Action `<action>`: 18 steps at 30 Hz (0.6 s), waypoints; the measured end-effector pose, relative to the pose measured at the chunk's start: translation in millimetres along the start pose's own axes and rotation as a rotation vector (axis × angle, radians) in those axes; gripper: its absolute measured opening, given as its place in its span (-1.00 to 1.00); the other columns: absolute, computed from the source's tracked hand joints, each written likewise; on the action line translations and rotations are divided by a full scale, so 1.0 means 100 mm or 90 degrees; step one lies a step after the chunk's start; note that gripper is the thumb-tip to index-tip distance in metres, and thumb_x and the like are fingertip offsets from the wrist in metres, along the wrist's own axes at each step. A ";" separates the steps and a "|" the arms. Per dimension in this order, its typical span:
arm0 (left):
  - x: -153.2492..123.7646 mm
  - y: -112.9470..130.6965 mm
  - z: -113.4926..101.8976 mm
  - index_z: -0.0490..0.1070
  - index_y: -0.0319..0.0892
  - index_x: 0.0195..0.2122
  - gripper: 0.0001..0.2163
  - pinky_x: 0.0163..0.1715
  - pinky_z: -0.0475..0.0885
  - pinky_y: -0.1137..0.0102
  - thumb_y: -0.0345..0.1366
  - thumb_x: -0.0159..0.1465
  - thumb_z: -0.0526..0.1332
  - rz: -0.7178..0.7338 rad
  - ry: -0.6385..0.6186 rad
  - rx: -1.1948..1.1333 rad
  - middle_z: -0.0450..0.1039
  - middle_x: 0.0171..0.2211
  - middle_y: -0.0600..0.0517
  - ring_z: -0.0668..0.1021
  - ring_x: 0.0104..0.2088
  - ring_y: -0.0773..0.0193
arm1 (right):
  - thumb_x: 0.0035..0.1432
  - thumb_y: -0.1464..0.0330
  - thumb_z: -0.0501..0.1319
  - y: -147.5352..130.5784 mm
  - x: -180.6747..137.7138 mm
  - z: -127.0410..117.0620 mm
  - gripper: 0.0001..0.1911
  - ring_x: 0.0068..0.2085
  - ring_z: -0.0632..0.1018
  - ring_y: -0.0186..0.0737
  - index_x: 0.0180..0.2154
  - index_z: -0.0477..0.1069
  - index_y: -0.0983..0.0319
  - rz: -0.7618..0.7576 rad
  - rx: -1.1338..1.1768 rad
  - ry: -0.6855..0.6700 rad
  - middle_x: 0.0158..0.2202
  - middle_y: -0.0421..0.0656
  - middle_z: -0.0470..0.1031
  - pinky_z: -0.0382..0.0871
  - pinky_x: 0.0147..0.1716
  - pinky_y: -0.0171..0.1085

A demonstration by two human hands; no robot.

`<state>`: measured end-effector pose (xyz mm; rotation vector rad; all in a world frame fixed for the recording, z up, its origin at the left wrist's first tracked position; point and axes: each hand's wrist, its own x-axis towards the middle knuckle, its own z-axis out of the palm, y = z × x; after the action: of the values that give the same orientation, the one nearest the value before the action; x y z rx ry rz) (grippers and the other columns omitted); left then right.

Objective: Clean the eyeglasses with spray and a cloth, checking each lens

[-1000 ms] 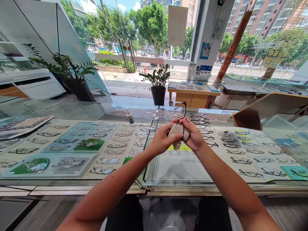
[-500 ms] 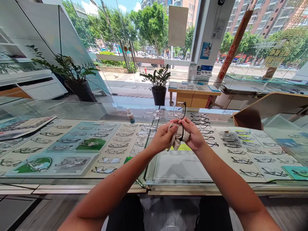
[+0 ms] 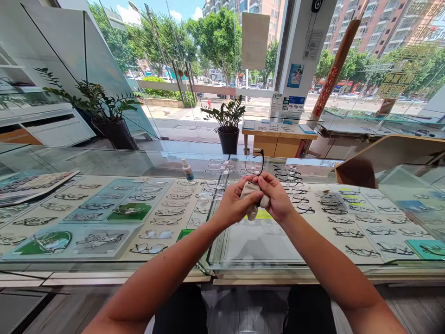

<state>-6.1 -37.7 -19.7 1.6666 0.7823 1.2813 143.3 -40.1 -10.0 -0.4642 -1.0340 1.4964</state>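
Above the glass counter, both my hands work close together on a pair of dark-framed eyeglasses [image 3: 263, 161]. One lens of the pair stands upright above my fingers; the other is mostly covered by a beige cloth [image 3: 251, 189]. My left hand [image 3: 233, 202] is closed on the bunched cloth, its thumb pressed across the front over the covered lens. Fingers of my right hand [image 3: 278, 198] pinch the frame near its middle, and they touch the cloth's right side too. The folded temples are largely hidden.
Under the glass counter top [image 3: 264, 246] lie rows of eyeglasses [image 3: 170, 212]. A small white spray bottle [image 3: 187, 170] stands on the glass beyond my left hand. A booklet [image 3: 41, 185] lies at the left; a slanted wooden stand [image 3: 389, 153] rises at the right.
My left thumb has slid down and right across the cloth, which is now bunched differently around the lens. The eyeglasses have shifted slightly left and down in view.
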 end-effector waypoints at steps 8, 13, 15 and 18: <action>0.04 -0.01 0.01 0.60 -0.17 -0.29 -0.51 -0.01 0.49 0.30 0.24 0.32 0.29 -0.016 0.048 -0.050 0.62 -0.22 -0.07 0.59 -0.05 0.11 | 0.04 0.13 0.59 -0.02 -0.01 0.03 -0.71 -0.21 0.66 -0.27 -0.37 0.58 0.11 -0.001 0.015 0.010 -0.22 -0.22 0.70 0.60 -0.10 -0.29; 0.09 -0.09 -0.06 0.48 -0.21 -0.38 -0.47 -0.43 0.38 0.40 0.24 0.33 0.28 -0.108 -0.078 -0.145 0.47 -0.48 0.03 0.46 -0.48 0.33 | -0.04 0.11 0.61 -0.09 0.04 -0.06 -0.68 -0.16 0.64 -0.29 -0.40 0.60 0.13 0.040 0.020 0.044 -0.13 -0.18 0.70 0.58 -0.12 -0.35; 0.11 -0.13 -0.09 0.47 -0.23 -0.36 -0.46 -0.46 0.36 0.43 0.25 0.33 0.28 -0.120 -0.073 -0.163 0.48 -0.48 0.03 0.44 -0.50 0.36 | -0.05 0.10 0.61 -0.12 0.06 -0.10 -0.67 -0.09 0.64 -0.28 -0.41 0.60 0.13 0.032 0.010 0.050 -0.07 -0.17 0.69 0.57 -0.10 -0.36; 0.17 -0.15 -0.13 0.52 -0.25 -0.29 -0.45 -0.44 0.39 0.45 0.25 0.28 0.34 -0.113 -0.028 -0.196 0.53 -0.44 0.02 0.47 -0.48 0.37 | 0.03 0.09 0.56 -0.19 0.07 -0.15 -0.70 -0.01 0.61 -0.21 -0.39 0.61 0.13 -0.001 -0.037 0.043 0.07 -0.15 0.63 0.56 -0.10 -0.30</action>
<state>-13.8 -12.8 -25.3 1.3449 0.6538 1.1709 164.5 -29.7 -1.0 -0.5512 -1.0261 1.4425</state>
